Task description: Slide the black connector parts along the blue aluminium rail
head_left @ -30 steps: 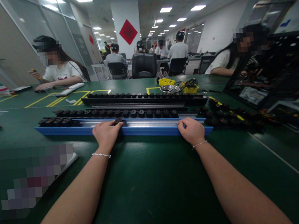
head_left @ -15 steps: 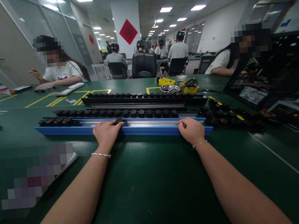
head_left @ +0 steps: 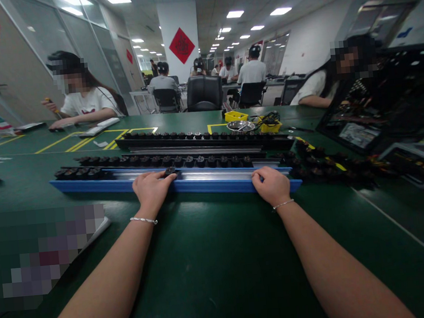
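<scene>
A long blue rail (head_left: 214, 183) with a silvery inner channel lies crosswise on the green table. My left hand (head_left: 151, 189) grips a small black round part (head_left: 170, 171) between thumb and fingers, at the rail's channel left of its middle. Near the rail's right end, my right hand (head_left: 271, 182) is closed around the rail's edge, its fingertips partly hidden. Several black parts (head_left: 81, 173) sit in the left end of the rail. Just behind it runs a row of similar black parts (head_left: 201, 161).
Behind stands a longer black rail (head_left: 202, 136) filled with parts. A metal dish (head_left: 241, 125) and yellow bins (head_left: 236, 116) lie beyond it. Black parts are heaped (head_left: 316, 164) at right, beside a boxy unit (head_left: 420, 163). Two people sit across the table.
My left hand and the black part have shifted very slightly to the right along the rail. My right hand has stayed in place.
</scene>
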`<state>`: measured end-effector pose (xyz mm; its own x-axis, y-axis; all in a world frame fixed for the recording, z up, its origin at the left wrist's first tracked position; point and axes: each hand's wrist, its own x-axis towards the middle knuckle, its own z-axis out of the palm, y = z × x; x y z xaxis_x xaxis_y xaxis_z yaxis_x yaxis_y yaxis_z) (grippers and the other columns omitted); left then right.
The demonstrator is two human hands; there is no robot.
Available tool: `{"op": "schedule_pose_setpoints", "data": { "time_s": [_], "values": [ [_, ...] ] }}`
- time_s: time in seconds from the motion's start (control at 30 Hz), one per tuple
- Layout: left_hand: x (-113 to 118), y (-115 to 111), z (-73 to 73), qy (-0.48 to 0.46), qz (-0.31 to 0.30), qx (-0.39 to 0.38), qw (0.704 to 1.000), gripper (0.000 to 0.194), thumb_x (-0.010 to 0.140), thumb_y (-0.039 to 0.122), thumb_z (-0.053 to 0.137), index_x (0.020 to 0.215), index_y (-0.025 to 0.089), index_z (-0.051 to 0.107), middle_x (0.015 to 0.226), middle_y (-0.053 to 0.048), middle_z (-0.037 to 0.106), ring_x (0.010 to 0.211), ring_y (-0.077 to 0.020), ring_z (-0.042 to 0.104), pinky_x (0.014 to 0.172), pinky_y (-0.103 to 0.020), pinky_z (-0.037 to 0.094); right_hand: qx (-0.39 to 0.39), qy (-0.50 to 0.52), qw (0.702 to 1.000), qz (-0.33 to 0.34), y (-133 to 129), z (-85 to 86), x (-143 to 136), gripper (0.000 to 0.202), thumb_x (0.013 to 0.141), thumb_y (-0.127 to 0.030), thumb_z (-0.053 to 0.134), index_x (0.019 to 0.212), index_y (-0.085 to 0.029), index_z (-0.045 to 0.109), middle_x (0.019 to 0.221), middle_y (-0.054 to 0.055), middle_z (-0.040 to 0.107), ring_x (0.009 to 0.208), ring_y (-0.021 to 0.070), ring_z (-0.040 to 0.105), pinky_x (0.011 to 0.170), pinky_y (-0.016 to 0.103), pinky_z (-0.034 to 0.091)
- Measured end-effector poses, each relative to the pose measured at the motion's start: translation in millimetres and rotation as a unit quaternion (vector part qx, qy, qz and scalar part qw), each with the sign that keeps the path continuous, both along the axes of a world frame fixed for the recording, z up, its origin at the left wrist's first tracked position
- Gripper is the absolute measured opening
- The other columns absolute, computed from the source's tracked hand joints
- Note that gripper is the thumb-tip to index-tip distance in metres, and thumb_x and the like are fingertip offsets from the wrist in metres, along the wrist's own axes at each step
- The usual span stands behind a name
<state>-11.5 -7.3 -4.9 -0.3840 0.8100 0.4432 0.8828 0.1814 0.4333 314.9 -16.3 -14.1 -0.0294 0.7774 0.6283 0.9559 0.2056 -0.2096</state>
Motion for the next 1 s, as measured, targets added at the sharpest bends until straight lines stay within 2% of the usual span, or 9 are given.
{"op": "schedule_pose_setpoints", "data": {
  "time_s": [0.83,1.0],
  "values": [
    [7.1,-4.1,3.3,-0.021,-0.025,-0.023,0.999,0.037,0.072,0.055,0.054,0.089,0.028,0.072,0.101,-0.004,0.069,0.112,-0.0260,0.049,0.099,-0.043,0.024,0.004,-0.003,1.000,0.002,1.1,-0.4,0.3,0.024,0.077,-0.022,0.045,0.070,-0.021,0.068,0.077,0.001,0.067,0.071,0.0152,0.057,0.060,0.025,0.034],
    [7.4,-4.2,3.4,-0.021,-0.030,-0.030,0.999,0.034,0.072,0.056,0.054,0.088,0.031,0.071,0.102,-0.001,0.069,0.113,-0.0257,0.047,0.101,-0.045,0.021,0.003,-0.003,1.000,0.005,1.1,-0.4,0.2,0.024,0.076,-0.022,0.045,0.070,-0.021,0.068,0.076,0.002,0.067,0.071,0.0152,0.057,0.060,0.025,0.034]
  ]
}}
